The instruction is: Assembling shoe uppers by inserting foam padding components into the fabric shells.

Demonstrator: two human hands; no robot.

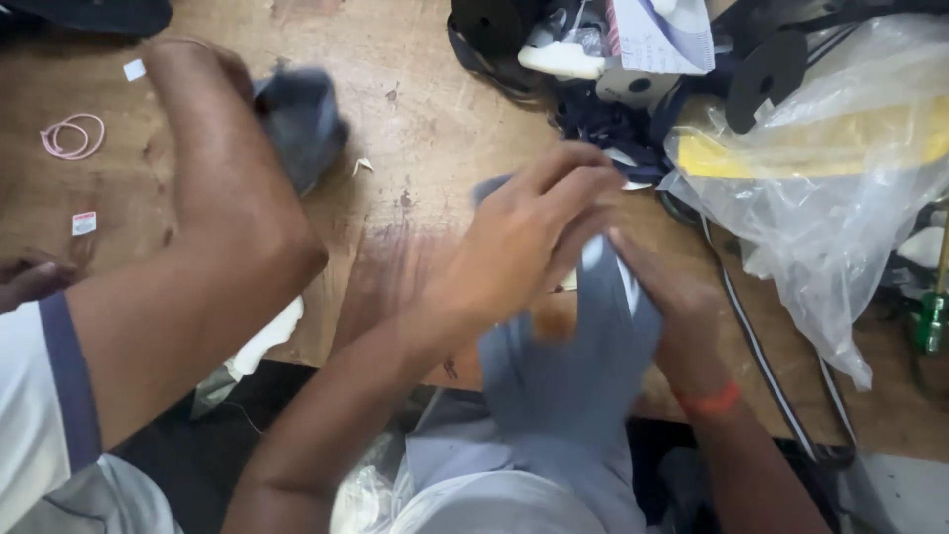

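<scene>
From the head camera, both of the person's hands meet over the near edge of a scuffed wooden worktop (415,109), working a piece of grey-blue fabric (568,381) that hangs from the edge down toward the lap. The left hand (529,232) lies on top of the fabric's upper end with fingers stretched out and bent, pressing or pinching it; the motion blur hides the exact grip. The right hand (667,297), with an orange band (710,400) at its wrist, closes around the fabric's right edge, thumb and fingers pinched on the cloth. To the far left a co-worker's arm (213,227) reaches across the worktop, its hand on a second grey piece of cloth (301,124). A pink rubber band (71,136) lies near the left edge. A crumpled clear plastic bag (830,188) with something yellow inside sits to the right, beside black spools and dark strapping.
</scene>
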